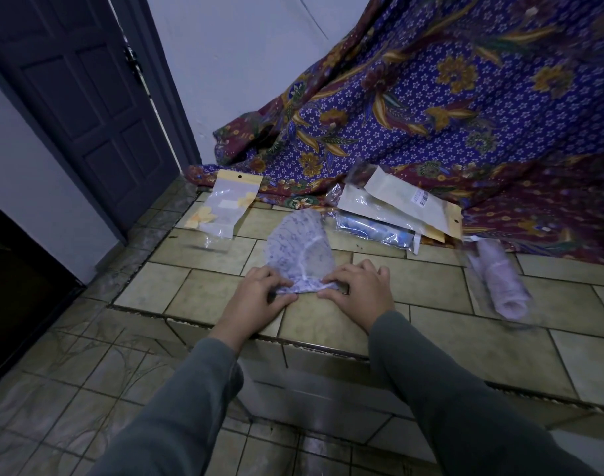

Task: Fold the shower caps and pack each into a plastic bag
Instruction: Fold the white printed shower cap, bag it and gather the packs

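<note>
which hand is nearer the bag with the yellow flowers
Left. The left hand pinches the near edge of the shower cap, with the flower-printed plastic bag farther off and to its left. The right hand holds the cap's other corner, farther right of the bag.

A: How many shower caps are out of a bag?
B: One, the patterned shower cap (299, 245) lying spread on the tiled step (204, 290).
A: And hands?
B: Two, the left hand (259, 293) and the right hand (357, 292), one at each near corner of it.
A: Bags?
B: One flower-printed bag (223, 207) apart on the left. One packed bag (496, 283) with a rolled pale cap inside on the right. Between them, a stack of bags (397, 207); at least three, overlapping, so I cannot give an exact count.
A: Cloths?
B: One batik cloth (448, 104). One door (84, 97) too.
</note>
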{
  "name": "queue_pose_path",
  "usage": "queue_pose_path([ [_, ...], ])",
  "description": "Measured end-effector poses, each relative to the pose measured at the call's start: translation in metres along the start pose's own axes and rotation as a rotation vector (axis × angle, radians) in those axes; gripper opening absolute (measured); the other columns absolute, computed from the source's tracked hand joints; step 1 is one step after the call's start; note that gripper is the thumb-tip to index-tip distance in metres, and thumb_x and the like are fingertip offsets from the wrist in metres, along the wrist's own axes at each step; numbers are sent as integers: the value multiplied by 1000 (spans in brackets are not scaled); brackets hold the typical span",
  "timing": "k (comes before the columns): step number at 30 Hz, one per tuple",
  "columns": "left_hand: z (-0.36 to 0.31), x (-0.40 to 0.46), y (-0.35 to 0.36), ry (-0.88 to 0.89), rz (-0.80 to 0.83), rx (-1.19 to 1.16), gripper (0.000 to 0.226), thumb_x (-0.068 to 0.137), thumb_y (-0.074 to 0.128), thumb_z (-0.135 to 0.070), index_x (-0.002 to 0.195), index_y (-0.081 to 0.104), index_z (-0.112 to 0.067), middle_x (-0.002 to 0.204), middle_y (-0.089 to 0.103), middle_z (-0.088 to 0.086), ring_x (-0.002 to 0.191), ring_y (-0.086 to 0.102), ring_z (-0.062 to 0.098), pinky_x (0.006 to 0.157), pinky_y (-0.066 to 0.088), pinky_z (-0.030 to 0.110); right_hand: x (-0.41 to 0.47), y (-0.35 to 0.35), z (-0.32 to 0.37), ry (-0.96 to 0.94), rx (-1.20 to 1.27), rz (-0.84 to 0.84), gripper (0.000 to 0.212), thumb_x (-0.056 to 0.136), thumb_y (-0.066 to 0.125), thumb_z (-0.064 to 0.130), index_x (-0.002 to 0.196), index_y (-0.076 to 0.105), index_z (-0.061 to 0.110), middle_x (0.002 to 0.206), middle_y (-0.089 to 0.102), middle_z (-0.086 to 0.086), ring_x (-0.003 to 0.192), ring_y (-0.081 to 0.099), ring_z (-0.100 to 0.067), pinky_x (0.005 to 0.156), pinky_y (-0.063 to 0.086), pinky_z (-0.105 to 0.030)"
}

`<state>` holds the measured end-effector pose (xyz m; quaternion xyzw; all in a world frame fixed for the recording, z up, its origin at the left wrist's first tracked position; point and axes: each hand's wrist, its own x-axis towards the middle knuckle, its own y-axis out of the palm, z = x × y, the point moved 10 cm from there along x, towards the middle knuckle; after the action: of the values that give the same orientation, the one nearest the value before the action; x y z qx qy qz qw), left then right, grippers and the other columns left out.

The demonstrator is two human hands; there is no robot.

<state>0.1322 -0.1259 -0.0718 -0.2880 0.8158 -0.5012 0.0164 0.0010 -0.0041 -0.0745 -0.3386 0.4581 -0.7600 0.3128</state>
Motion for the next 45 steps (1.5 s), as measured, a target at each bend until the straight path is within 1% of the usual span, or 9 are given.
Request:
queue_pose_path([
  [10,-1,0,-1,-36,-61,-22,16,85,69,-28,95,75,-16,83,57,-5,88,52,18,80,41,25,2,-7,3,13,18,-67,33,84,51,63,93,70,38,102,66,21,94,45,-10,81,19,-34],
  [14,5,-3,3,-93,-97,-54,32,83,53,-48,85,70,-21,84,61,-4,85,53,19,79,46,37,-6,-7,5,-12,2,-128,34,90,46,59,87,65,31,92,68,17,85,52,-12,78,19,-34],
  [17,5,-4,10,-110,-63,-47,42,83,42,-56,89,69,-25,90,64,-5,90,53,19,84,44,39,-10,-7,2,-1,-4,-153,35,91,45,57,81,61,28,78,65,12,80,52,-14,74,18,-34],
  [26,6,13,8,-167,-26,-58,11,87,62,-34,93,63,-25,86,69,-4,82,61,19,68,45,31,1,0,-6,121,14,-73,32,92,43,57,88,62,31,78,64,9,87,52,-15,79,19,-34],
  [30,0,12,8,-125,-42,37,9,86,62,-34,92,61,-27,87,66,-3,84,60,21,67,48,36,5,-4,-7,137,16,-78,26,89,49,57,90,58,32,75,57,12,86,49,-14,78,20,-34],
  [34,-11,12,3,-1,-137,233,11,80,68,-34,87,67,-27,91,57,-1,82,52,23,68,46,36,5,-8,7,5,-129,-158,18,83,61,50,84,61,32,86,58,14,87,49,-16,76,21,-36],
  [37,-24,12,8,145,-110,251,27,85,48,-41,87,71,-26,87,62,-5,77,53,24,65,48,38,-1,-7,15,-113,-167,-199,12,81,69,41,77,65,30,81,64,13,79,52,-18,73,22,-35],
  [39,-19,10,11,169,-64,176,33,88,44,-41,94,72,-25,92,65,-5,79,54,23,70,50,37,-3,-8,10,-108,-145,-191,13,85,62,43,80,69,32,84,66,16,80,50,-15,73,19,-33],
  [45,2,13,13,76,53,-14,29,82,72,-32,109,72,-23,109,63,-5,102,51,14,92,40,25,-1,-6,-3,-70,-85,-62,32,79,58,62,100,70,42,104,63,24,93,44,-11,77,14,-31],
])
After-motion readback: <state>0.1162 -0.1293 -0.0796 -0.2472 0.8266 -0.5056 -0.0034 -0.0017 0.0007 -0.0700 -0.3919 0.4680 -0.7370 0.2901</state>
